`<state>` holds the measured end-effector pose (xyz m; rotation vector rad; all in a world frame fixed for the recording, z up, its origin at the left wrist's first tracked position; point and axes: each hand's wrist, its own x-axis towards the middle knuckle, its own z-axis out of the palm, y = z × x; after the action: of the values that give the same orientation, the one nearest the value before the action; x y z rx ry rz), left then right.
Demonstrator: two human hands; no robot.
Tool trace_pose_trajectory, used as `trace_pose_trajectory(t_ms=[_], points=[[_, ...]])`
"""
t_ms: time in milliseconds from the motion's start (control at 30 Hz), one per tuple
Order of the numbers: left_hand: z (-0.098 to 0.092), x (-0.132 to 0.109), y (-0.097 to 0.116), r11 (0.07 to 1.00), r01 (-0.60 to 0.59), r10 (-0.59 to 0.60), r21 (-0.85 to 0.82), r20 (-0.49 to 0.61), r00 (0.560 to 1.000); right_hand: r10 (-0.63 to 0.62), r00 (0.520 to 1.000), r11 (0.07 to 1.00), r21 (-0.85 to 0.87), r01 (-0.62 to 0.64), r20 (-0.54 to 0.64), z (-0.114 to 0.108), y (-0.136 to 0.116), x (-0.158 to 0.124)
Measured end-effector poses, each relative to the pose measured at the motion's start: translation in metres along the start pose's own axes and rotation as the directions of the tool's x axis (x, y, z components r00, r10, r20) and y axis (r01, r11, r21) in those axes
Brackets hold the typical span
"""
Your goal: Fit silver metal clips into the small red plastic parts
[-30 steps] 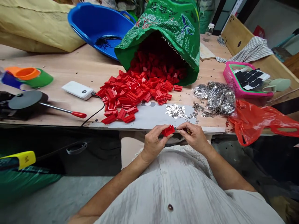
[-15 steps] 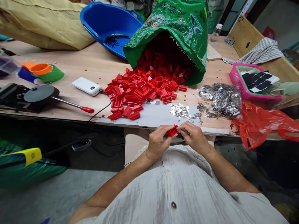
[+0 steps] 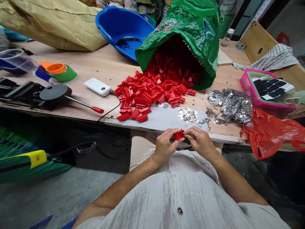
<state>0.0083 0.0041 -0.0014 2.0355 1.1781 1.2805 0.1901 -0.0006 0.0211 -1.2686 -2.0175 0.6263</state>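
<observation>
Just in front of the table's near edge, my left hand [image 3: 165,145] is closed on a small red plastic piece [image 3: 178,135]. My right hand [image 3: 200,142] is closed too, its fingertips pinched against the right end of that piece; whether a metal bit sits between them is hidden. A heap of the same red plastic pieces [image 3: 152,92] spills from a green sack [image 3: 188,31] lying on its side on the wooden table [image 3: 95,68]. Small shiny metal clips [image 3: 189,115] lie scattered on a grey sheet [image 3: 164,121] right behind my hands.
A clear bag of metal clips [image 3: 230,103], a red plastic bag [image 3: 274,133] and a pink basket [image 3: 268,89] lie at the right. A white power bank [image 3: 98,86] with cable, a black hand press with red-tipped lever [image 3: 53,95], coloured cups [image 3: 57,71] and a blue basin [image 3: 124,28] are at the left.
My head has turned, so the whole scene has slid rightwards. My hands stay together on the red piece, the right fingertips now closer against it.
</observation>
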Motion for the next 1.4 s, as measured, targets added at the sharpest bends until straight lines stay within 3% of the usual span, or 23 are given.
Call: trace_pose_trajectory(t_ms=[467, 700, 833, 1133, 1233, 1300, 1400], points=[[0.001, -0.004, -0.003, 0.998, 0.053, -0.054, -0.033, -0.030, 0.998, -0.040, 0.999, 0.997, -0.064, 0.042, 0.031, 0.002, 0.000, 0.002], [0.004, -0.008, -0.004, 0.996, -0.087, 0.087, 0.017, -0.020, 0.996, -0.031, 0.999, 0.995, -0.091, 0.032, 0.018, 0.005, 0.001, -0.001], [0.005, -0.008, -0.004, 0.994, -0.104, 0.105, 0.020, -0.012, 0.994, -0.049, 0.999, 0.996, -0.069, 0.050, 0.018, 0.006, 0.003, -0.002], [0.005, -0.008, -0.002, 0.996, 0.056, -0.058, -0.064, -0.023, 0.998, -0.034, 0.999, 0.999, -0.009, 0.034, -0.011, 0.004, 0.002, -0.003], [0.004, -0.007, -0.004, 0.977, 0.172, -0.172, -0.125, 0.008, 0.985, -0.014, 0.999, 1.000, 0.020, 0.014, -0.030, 0.001, 0.002, -0.003], [0.004, -0.006, -0.005, 0.917, 0.308, -0.300, -0.254, 0.073, 0.951, 0.029, 0.999, 0.998, 0.059, -0.027, -0.041, -0.004, 0.002, -0.004], [0.003, -0.003, -0.005, 0.700, 0.511, -0.425, -0.499, 0.283, 0.859, 0.103, 0.994, 0.987, 0.126, -0.097, -0.041, -0.009, 0.002, -0.004]])
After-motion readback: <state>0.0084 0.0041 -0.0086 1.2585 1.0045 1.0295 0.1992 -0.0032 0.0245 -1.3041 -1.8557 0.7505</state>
